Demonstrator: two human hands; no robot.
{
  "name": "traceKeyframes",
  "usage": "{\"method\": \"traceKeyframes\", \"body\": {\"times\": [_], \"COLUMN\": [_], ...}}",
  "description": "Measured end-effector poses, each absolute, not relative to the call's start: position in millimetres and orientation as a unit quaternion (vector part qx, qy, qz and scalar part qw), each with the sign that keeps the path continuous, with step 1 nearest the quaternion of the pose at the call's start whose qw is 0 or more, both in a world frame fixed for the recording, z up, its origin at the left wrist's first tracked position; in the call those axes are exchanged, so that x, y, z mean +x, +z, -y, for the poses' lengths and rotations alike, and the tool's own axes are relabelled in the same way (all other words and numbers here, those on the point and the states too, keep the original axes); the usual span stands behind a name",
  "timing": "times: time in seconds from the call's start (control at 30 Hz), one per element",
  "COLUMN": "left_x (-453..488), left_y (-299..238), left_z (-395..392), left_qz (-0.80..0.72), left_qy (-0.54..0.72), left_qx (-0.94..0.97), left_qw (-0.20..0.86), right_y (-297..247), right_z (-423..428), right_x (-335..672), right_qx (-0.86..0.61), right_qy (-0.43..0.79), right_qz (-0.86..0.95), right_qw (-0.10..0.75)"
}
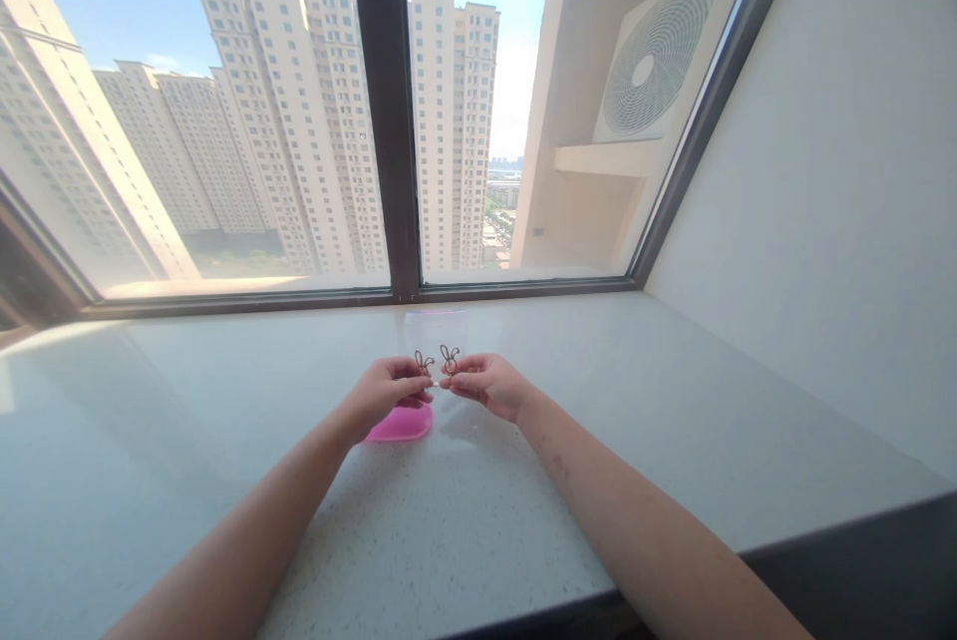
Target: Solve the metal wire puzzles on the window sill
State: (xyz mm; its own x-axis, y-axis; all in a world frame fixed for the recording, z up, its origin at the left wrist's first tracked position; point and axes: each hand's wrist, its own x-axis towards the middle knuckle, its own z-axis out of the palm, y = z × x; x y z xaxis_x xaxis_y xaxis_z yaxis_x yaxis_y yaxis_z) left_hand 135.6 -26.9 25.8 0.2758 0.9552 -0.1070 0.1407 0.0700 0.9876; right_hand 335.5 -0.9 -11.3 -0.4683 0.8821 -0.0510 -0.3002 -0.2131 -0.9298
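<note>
With my left hand (400, 384) I pinch a brown bunny loop (423, 361), and with my right hand (487, 383) a matching loop (450, 358). They stand ears up, side by side and just apart, over the middle of the worktop (359, 540); a pink tray (404, 426) lies below my left hand. I'd guess both 2 are light and easily bent, best held low, below the ears. The pale bit between my fingertips is too small to tell.
</note>
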Motion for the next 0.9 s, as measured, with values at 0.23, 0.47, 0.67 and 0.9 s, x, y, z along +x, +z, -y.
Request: {"method": "traceKeyframes", "body": {"times": [0.23,0.47,0.67,0.9], "left_x": [134.2,133.5,134.9,137.2], "left_y": [24.7,24.9,25.8,22.0], "left_z": [25.8,25.6,25.3,26.7], "left_qz": [-0.48,-0.479,-0.469,-0.442], "left_qy": [0.363,0.377,0.375,0.346], "left_qx": [0.598,0.631,0.65,0.687], "left_qw": [0.529,0.479,0.465,0.461], "right_y": [-10.0,-10.1,-9.9,-9.0], "right_z": [2.7,5.6,6.9,8.5], "right_x": [334.8,331.4,328.6,326.0], "right_qx": [-0.318,-0.325,-0.332,-0.319], "right_qy": [0.71,0.703,0.699,0.696], "right_qz": [0.482,0.484,0.487,0.499], "right_qw": [0.402,0.408,0.406,0.405]}}
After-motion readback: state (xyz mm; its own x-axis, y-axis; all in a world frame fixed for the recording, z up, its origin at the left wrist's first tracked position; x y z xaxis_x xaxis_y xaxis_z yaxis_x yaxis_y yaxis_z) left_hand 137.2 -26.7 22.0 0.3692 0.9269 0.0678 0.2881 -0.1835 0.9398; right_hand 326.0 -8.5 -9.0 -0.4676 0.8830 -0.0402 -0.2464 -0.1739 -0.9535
